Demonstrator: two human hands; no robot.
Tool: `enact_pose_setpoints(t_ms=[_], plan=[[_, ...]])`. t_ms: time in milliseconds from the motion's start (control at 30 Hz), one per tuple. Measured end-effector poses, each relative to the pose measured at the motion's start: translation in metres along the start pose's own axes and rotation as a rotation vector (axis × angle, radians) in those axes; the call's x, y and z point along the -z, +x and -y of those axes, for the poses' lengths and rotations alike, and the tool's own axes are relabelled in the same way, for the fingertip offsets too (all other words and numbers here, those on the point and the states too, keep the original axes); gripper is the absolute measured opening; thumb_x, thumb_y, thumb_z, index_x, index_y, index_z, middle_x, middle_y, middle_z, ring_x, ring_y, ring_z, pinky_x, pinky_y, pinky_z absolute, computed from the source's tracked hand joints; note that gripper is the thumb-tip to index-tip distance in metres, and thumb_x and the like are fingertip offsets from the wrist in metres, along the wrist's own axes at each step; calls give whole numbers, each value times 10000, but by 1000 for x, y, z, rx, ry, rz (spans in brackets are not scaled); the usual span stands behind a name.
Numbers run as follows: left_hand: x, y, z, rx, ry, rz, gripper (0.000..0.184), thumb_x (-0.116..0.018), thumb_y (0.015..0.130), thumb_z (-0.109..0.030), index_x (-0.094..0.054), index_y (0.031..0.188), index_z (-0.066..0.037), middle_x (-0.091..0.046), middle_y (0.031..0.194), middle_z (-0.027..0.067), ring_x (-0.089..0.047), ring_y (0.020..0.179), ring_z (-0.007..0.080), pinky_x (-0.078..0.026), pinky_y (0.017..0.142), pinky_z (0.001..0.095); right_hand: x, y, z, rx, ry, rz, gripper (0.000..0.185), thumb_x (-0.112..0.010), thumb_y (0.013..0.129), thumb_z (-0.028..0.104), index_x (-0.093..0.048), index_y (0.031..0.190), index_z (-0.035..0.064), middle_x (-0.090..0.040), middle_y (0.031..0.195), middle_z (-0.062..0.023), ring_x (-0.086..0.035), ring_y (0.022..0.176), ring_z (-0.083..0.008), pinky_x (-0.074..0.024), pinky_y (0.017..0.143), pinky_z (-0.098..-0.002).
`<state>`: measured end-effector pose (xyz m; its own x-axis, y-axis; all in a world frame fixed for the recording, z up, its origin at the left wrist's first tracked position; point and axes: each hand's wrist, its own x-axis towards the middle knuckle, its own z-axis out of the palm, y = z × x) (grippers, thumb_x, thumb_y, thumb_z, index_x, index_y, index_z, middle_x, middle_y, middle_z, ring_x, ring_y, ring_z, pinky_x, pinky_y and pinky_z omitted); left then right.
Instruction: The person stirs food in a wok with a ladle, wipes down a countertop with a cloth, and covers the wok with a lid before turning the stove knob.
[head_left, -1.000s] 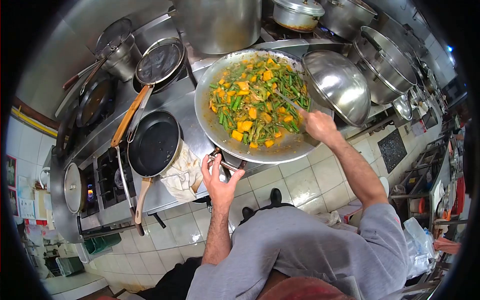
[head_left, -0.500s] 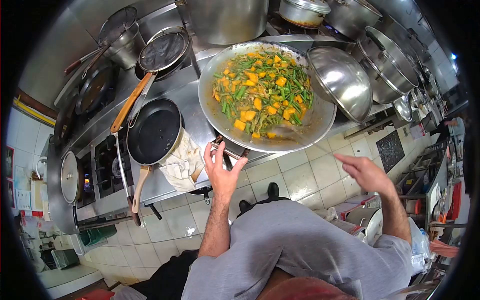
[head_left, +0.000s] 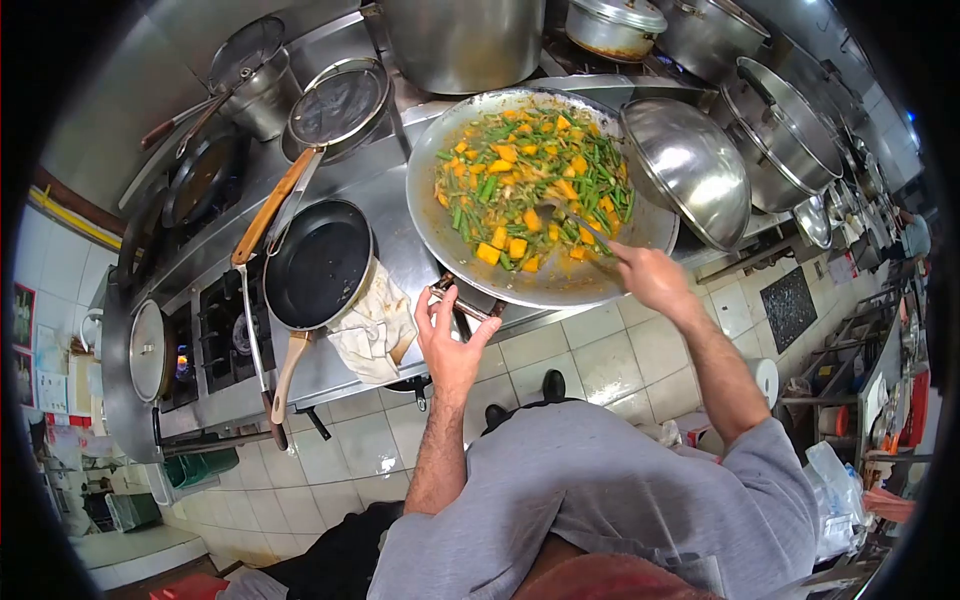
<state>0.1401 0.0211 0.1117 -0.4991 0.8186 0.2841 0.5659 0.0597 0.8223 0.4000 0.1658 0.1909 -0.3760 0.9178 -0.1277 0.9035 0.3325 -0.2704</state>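
A wide metal pan (head_left: 440, 235) holds green beans, orange chunks and other cooked vegetables. My right hand (head_left: 655, 281) is wrapped round the handle of a metal spoon (head_left: 585, 228), whose head rests among the vegetables. At the pan's near side, my left hand (head_left: 453, 345) has its fingers curled on the pan's side handle (head_left: 470, 301), with the thumb at the handle's right end. Just left of that hand, a crumpled cloth (head_left: 372, 330) lies on the steel top.
Left of the pan are a black frying pan (head_left: 318, 265) and a strainer (head_left: 340, 103) with a wooden handle. A domed metal lid (head_left: 690, 168) leans at the pan's right edge. Behind stands a tall pot (head_left: 462, 45). Burners (head_left: 235, 325) are at the left.
My right hand, off to the right with the spoon blurred half a second ago, is back over the pan's right side with the spoon in the food. My left hand stays at the handle.
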Motion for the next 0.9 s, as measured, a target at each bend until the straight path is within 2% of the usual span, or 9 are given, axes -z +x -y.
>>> enact_pose_setpoints(t_ms=[133,200,233,300,400,467,567,733,900], plan=[[-3,-1,6,0,-36,-23,732,-848,603,-338,-553,1230,-103,-339,1361,157,-468,1107,282,-412,941,410,72,-36,-9,65,-11,39,327,-594,819,150,-607,1145,124,-654,932,-164,-616,882,-358,-490,782,-458],[-1,0,1,-2,-5,-26,733,-848,606,-336,-551,1235,-104,-338,1361,159,-467,1113,286,-412,944,411,94,-45,-10,179,21,-6,366,-630,780,120,-601,1144,99,-647,942,-168,-614,870,-354,-491,775,-453],[-1,0,0,-2,0,-27,733,-848,606,-334,-551,1235,-102,-337,1361,160,-466,1116,288,-412,945,411,93,-43,-8,181,21,-7,366,-630,780,120,-601,1144,99,-647,942,-168,-614,870,-354,-491,775,-453],[-1,0,-1,-6,6,-26,734,-848,607,-332,-551,1236,-100,-336,1362,161,-465,1119,291,-412,946,411,87,-36,2,307,3,-166,398,-623,755,90,-589,1152,85,-637,973,-165,-612,863,-349,-493,762,-450],[-3,-1,4,-12,5,-29,731,-848,608,-333,-553,1234,-98,-338,1360,163,-466,1123,298,-413,946,415,58,0,25,409,-39,-178,466,-603,740,59,-555,1201,104,-630,967,-165,-619,860,-335,-507,737,-435],[-5,-1,8,13,-70,-26,728,-848,608,-333,-556,1232,-100,-340,1363,166,-465,1128,306,-412,947,421,36,23,44,437,-104,-95,540,-585,724,37,-515,1251,129,-625,959,-156,-632,849,-319,-523,708,-420],[-4,-2,6,13,-40,-32,721,-847,612,-332,-557,1231,-103,-341,1367,169,-463,1133,314,-410,949,424,1,46,57,540,-220,-71,533,-560,755,54,-492,1275,148,-622,943,-148,-643,830,-308,-534,688,-410],[-2,-3,-1,-5,13,-39,718,-843,620,-333,-554,1236,-105,-339,1372,169,-466,1137,324,-411,949,431,-13,49,33,385,-344,61,495,-510,812,90,-490,1296,190,-616,1004,-133,-652,809,-291,-543,662,-402],[-2,-2,-2,-5,35,-35,715,-840,624,-333,-552,1239,-108,-337,1372,165,-472,1138,333,-411,953,435,4,32,-42,364,-354,-73,541,-534,798,54,-518,1284,292,-619,971,-107,-644,783,-285,-541,641,-389]])
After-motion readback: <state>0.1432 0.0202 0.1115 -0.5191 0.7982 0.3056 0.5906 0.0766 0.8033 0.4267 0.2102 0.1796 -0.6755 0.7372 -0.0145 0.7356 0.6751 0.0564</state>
